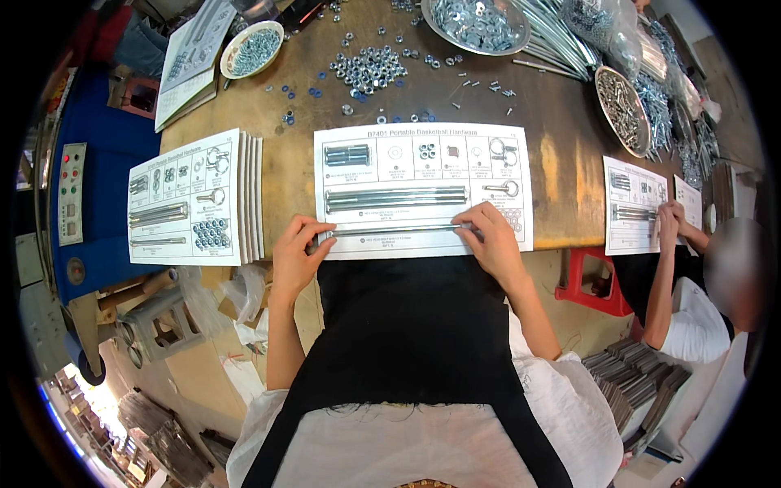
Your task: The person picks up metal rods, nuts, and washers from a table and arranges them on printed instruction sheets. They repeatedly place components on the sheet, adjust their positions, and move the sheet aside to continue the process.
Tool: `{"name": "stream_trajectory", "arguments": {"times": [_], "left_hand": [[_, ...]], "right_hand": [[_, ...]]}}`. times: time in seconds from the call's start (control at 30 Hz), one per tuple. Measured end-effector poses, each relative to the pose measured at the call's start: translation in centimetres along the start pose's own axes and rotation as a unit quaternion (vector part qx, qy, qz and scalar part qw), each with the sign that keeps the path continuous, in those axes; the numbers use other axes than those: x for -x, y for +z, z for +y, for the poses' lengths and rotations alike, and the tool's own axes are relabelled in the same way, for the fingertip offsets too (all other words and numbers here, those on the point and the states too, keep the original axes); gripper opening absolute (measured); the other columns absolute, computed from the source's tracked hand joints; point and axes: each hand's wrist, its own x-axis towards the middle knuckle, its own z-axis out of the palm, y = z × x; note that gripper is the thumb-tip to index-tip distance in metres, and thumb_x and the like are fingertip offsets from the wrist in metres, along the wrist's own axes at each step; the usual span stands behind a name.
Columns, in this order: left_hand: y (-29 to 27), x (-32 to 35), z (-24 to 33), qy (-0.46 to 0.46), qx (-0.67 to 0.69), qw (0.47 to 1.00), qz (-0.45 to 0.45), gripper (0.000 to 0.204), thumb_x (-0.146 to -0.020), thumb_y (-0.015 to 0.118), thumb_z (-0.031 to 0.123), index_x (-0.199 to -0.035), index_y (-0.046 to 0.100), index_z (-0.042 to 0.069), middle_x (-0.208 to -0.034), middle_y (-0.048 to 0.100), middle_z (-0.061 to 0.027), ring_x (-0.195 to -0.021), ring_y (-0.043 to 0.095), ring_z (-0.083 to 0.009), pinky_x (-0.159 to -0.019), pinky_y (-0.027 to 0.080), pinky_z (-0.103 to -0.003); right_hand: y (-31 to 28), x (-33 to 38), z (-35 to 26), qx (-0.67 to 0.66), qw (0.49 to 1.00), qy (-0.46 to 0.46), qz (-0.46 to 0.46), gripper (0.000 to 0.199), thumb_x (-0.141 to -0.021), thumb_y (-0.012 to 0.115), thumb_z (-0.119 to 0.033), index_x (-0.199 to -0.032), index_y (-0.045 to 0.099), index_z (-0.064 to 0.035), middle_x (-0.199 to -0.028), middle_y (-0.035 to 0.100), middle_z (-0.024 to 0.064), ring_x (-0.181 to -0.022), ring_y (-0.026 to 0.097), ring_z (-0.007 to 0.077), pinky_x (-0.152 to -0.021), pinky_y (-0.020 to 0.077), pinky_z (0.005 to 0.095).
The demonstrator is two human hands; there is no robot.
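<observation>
Hold the long, thin silver metal rod (pixel 394 231) level at mid-frame, near the white rectangular printed card (pixel 525 203)'s lower edge; your left hand (pixel 298 254) and right hand (pixel 491 244) pinch its ends, how firmly is unclear; press evenly.

The central card (pixel 382 218) is patterned with a dark grid on white, the slender rod (pixel 399 232) is coloured silver, the worktop (pixel 286 175) is mottled brown and ochre, and plain black is shown by the apron (pixel 411 333).
</observation>
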Motion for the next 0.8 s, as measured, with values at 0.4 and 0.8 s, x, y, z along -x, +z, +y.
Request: {"name": "stream_trajectory", "arguments": {"times": [0.4, 0.8], "left_hand": [[1.0, -13.3, 2.5, 0.041, 0.026, 0.989, 0.141, 0.018, -0.093, 0.067, 0.018, -0.099, 0.072, 0.002, -0.087, 0.063, -0.0129, -0.079, 0.061, -0.0251, -0.072, 0.048, -0.034], [6.0, -21.1, 0.3, 0.034, -0.046, 0.982, 0.179, 0.017, -0.083, 0.077, 0.017, -0.087, 0.069, 0.002, -0.083, 0.065, -0.0117, -0.074, 0.065, -0.0278, -0.070, 0.052, -0.038]], "right_hand": [[-0.2, -16.3, -1.8, 0.003, 0.978, -0.182, 0.102, 0.021, -0.092, 0.057, 0.000, -0.108, 0.070, -0.0055, -0.093, 0.065, 0.0127, -0.083, 0.064, 0.0260, -0.076, 0.0515, 0.0357], [4.8, -26.4, 1.1, 0.053, 0.993, -0.082, 0.073, 0.026, -0.083, 0.076, -0.018, -0.107, 0.067, -0.0150, -0.105, 0.065, 0.0064, -0.100, 0.064, 0.0275, -0.084, 0.0529, 0.0401]]}}
